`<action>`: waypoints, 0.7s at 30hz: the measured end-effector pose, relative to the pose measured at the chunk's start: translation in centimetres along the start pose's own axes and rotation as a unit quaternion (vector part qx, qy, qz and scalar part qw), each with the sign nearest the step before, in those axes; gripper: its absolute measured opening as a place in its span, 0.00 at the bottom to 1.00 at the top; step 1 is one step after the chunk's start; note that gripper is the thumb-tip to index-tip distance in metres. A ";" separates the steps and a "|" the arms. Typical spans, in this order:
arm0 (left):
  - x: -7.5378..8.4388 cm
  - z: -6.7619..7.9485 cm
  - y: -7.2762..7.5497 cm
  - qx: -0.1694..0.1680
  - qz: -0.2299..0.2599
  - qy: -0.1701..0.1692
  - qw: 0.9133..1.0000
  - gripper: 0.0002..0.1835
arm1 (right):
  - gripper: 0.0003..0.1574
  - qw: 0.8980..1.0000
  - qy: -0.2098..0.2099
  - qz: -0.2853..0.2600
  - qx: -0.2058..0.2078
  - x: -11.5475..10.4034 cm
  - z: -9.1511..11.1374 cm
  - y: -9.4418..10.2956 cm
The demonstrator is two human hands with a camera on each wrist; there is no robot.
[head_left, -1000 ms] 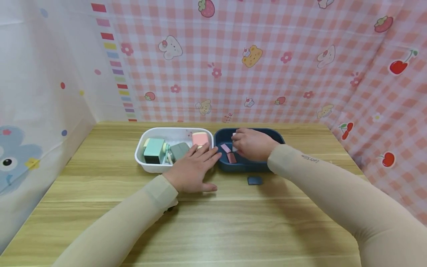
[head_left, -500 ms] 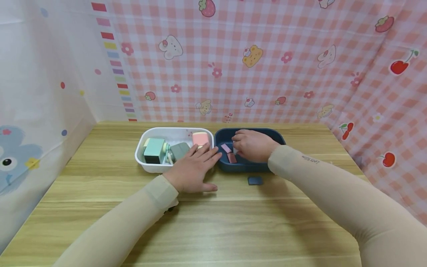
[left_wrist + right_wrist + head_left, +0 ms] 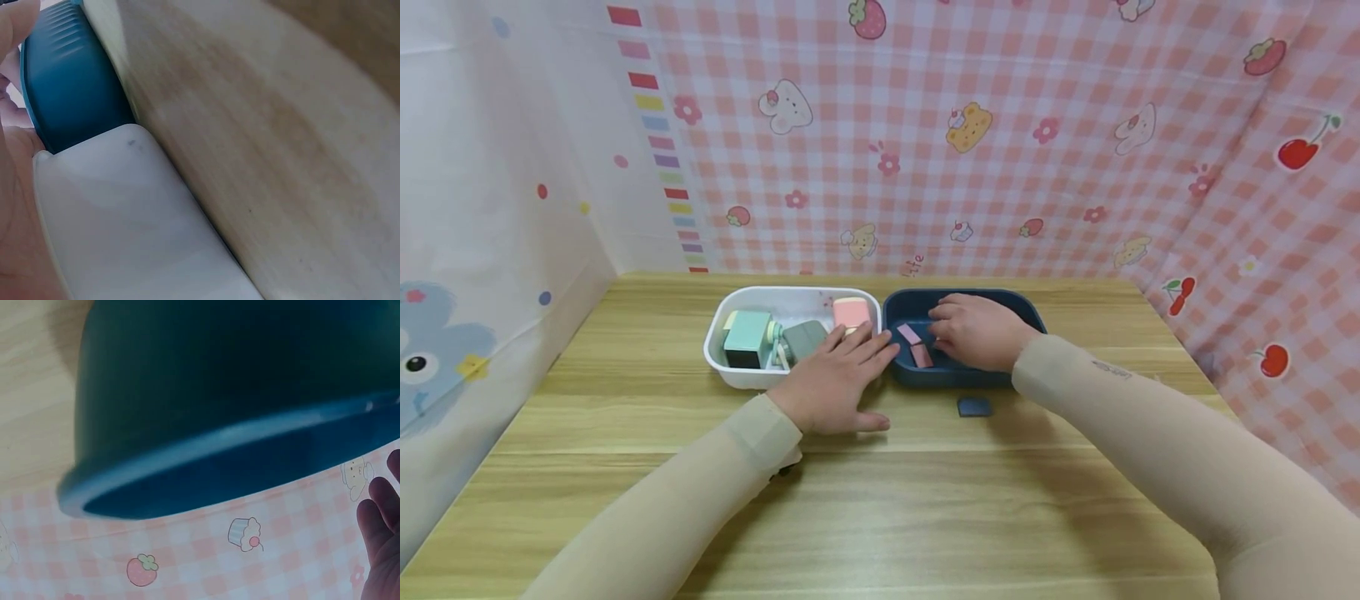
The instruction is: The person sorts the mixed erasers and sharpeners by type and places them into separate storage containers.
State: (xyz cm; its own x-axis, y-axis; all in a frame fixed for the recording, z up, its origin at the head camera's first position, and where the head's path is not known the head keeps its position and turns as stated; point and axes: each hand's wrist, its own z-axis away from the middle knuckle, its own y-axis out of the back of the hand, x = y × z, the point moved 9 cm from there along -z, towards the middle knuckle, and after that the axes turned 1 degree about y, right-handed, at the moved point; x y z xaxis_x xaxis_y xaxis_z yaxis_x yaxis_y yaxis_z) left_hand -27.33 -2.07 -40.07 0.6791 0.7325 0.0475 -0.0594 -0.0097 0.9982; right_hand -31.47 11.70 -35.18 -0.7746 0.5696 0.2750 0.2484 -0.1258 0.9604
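My left hand (image 3: 835,379) rests with spread fingers over the front right corner of the white bin (image 3: 752,377); its fingertips reach the rim of the navy bin (image 3: 955,379) alongside. My right hand (image 3: 979,332) is over the navy bin, fingers bent loosely downward. A small lilac block (image 3: 908,334) and a dusty-pink block (image 3: 921,356) lie left of its fingertips. In the right wrist view, the right fingers (image 3: 378,519) show above the rim with nothing visible in them. The bin floor under this hand is hidden.
In the white bin are a mint box (image 3: 748,332) with a black face, a grey-green block (image 3: 805,340) and a pink-and-cream piece (image 3: 851,312). A small flat blue-grey piece (image 3: 974,407) lies on the wooden table before the navy bin. A patterned cloth (image 3: 917,150) hangs behind.
A white piece at my right fingertips went lower into the navy bin and is now out of sight. The right hand has shifted slightly right; the left hand stays put.
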 end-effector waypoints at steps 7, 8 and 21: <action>0.1 -0.1 0.0 -0.002 -0.002 0.004 1.000 0.57 | 0.18 0.999 -0.028 -0.038 0.026 0.1 1.5 0.5; 0.1 -0.1 0.0 -0.002 -0.001 0.004 1.000 0.57 | 0.19 0.998 -0.033 -0.046 0.027 0.2 1.7 0.5; 0.0 0.0 0.0 -0.001 0.001 0.008 1.000 0.58 | 0.20 0.992 -0.067 -0.071 0.084 -0.1 5.1 2.0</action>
State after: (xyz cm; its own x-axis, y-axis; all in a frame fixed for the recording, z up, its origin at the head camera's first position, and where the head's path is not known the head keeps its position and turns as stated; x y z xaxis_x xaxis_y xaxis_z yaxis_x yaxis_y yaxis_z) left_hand -27.33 -2.04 -40.08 0.6670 0.7434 0.0487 -0.0626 -0.0092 0.9980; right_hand -27.96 15.52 -33.48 -0.7277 0.6755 0.1188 0.2449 0.0941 0.9650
